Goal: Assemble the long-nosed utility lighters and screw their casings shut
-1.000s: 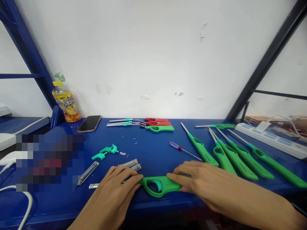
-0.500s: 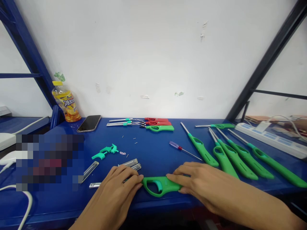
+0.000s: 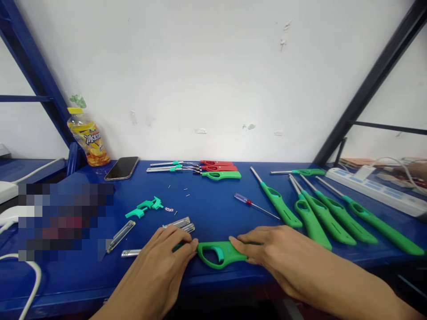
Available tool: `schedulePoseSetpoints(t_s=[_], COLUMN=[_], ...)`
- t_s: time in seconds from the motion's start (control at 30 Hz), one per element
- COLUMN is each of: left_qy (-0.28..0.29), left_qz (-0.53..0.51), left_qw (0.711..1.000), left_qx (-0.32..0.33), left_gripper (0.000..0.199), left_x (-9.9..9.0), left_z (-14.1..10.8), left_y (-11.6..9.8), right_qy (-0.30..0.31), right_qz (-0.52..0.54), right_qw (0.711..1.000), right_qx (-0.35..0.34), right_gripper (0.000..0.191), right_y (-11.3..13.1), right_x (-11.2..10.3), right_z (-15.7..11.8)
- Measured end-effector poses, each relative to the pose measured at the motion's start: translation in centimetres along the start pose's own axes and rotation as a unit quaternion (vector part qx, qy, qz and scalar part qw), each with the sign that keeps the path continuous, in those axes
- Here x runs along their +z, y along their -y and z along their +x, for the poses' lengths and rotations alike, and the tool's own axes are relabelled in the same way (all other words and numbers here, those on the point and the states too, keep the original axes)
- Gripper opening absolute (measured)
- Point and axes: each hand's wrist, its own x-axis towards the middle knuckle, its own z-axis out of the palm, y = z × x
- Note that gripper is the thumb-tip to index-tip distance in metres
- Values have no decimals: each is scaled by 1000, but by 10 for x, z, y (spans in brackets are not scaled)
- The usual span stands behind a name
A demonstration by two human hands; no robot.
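Left hand (image 3: 167, 258) and right hand (image 3: 267, 244) grip one green lighter (image 3: 230, 254) between them, lower centre of the frame; a screwdriver (image 3: 248, 202) lies right of centre on the table (image 3: 213, 206)

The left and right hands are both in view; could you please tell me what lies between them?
In the head view, a green lighter handle with a teal trigger lies between the left hand and the right hand, touching both.
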Motion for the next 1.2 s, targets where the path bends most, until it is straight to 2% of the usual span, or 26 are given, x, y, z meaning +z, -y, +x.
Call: schedulePoseSetpoints(t_s=[0.1,0.2,0.43,0.6,0.67,0.73,0.9,1.0,1.2], left_qy=[10,4,-16,-25,-26,-23,-17,-27,-62], left_qz=[19,21,-1,22,28,26,9,7,94], left_qw=[1000,1000,1000,999,999,999,999,999,994], left_qx=[11,11,4,13,21,27,32,37,11], left_gripper=[40,42,35,38,36,34,37,37,35], left_x=[0,1,4,9,11,12,12,11,4], left_z=[0,0,-3,-8,-10,-12,-9,-7,-12], left_y=[-2,-4,-4,-4,-5,-7,-14,-15,-5], right_qy=[53,52,-13,-85,-111,-115,-77,-64,-112], right_qz=[-2,1,60,114,129,146,191,215,231], right_qw=[999,999,996,983,976,970,966,962,955], right_qx=[9,10,61,112,134,154,158,157,149], right_gripper=[76,79,50,43,33,25,35,27,25], right_y=[4,7,12,18,21,23,22,21,16], right_x=[4,10,20,44,54,60,59,57,57], right_z=[-2,-5,-16,-21,-20,-18,-18,-19,-19])
